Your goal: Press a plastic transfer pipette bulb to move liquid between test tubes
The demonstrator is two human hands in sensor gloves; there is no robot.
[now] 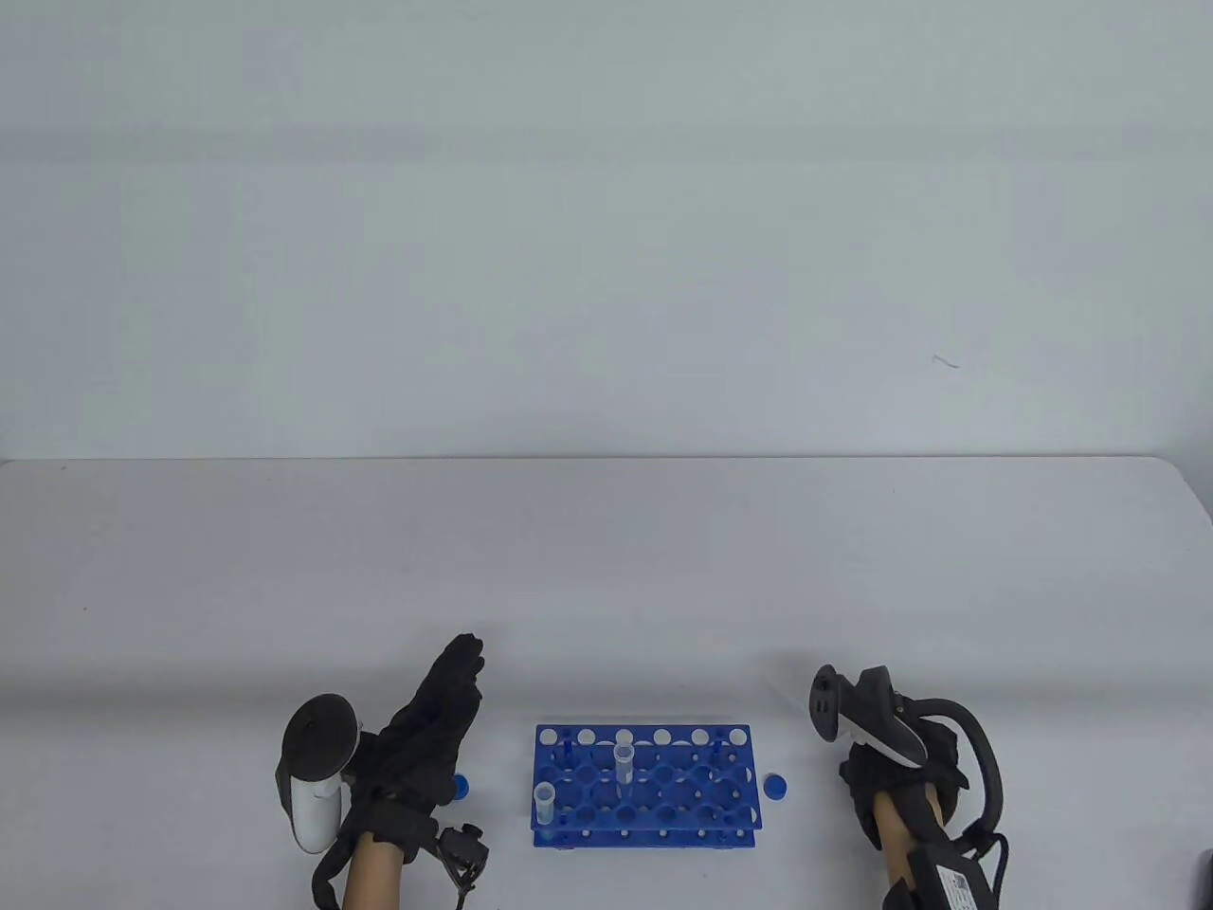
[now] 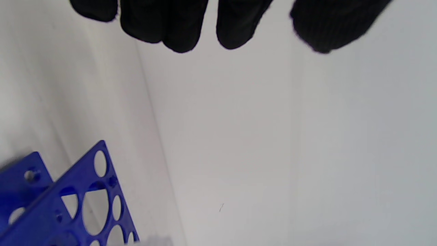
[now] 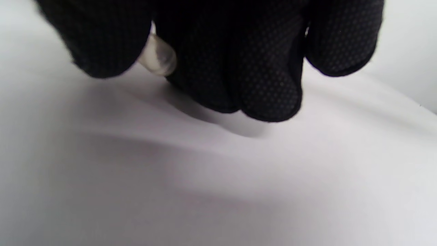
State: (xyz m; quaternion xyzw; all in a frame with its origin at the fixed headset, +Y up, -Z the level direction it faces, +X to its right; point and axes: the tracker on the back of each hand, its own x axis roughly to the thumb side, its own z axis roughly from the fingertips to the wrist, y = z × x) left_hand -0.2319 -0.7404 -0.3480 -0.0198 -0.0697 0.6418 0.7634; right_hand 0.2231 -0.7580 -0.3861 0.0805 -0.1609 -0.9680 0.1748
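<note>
A blue test tube rack (image 1: 644, 791) stands near the table's front edge, and its corner shows in the left wrist view (image 2: 85, 205). Two clear open tubes stand in it, one near the middle (image 1: 624, 758) and one at the front left (image 1: 544, 802). My left hand (image 1: 445, 706) is left of the rack, empty, with its fingers (image 2: 177, 27) stretched out. My right hand (image 1: 867, 773) is right of the rack, low over the table, mostly under its tracker. Its fingers (image 3: 266, 85) curl around a translucent pipette (image 3: 158, 58). The pipette's faint stem (image 1: 788, 690) points away to the left.
One blue tube cap (image 1: 776, 786) lies between the rack and my right hand. Another cap (image 1: 461, 786) lies beside my left wrist. The white table (image 1: 606, 569) ends at a pale wall behind.
</note>
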